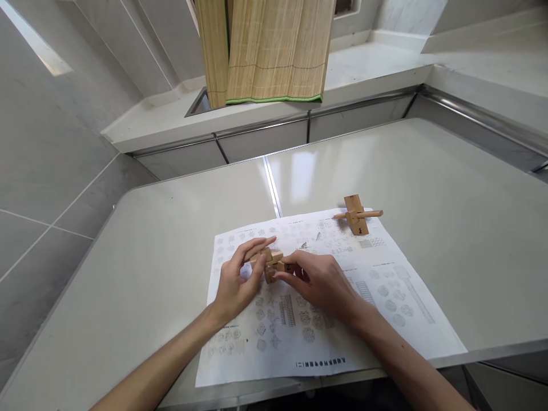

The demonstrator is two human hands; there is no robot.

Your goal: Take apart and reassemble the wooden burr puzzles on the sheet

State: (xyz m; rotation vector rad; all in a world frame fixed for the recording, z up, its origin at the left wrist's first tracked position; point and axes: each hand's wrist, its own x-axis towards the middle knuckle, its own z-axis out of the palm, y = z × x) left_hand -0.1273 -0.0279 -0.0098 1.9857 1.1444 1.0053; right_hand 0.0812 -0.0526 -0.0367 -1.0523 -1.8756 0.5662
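Observation:
Over the middle of a printed paper sheet (282, 354), a small wooden interlocking puzzle (274, 257) is held between both hands. My left hand (240, 279) is closed around its left side, thumb in front and fingers stretched along the back. On the right side, my right hand (317, 279) pinches a puzzle bar bearing a dark mark, between thumb and forefinger. Parts of the puzzle are hidden by the fingers. A second wooden interlocking puzzle (356, 214), shaped like a cross with dark letters, rests at the sheet's far right corner.
The sheet lies on a pale table (171, 251) with a metal seam (272, 185) running away from me. Beyond stands a white counter (363, 74) with a bamboo mat (278, 51) hanging over its edge. A grey tiled wall (43, 142) rises at left.

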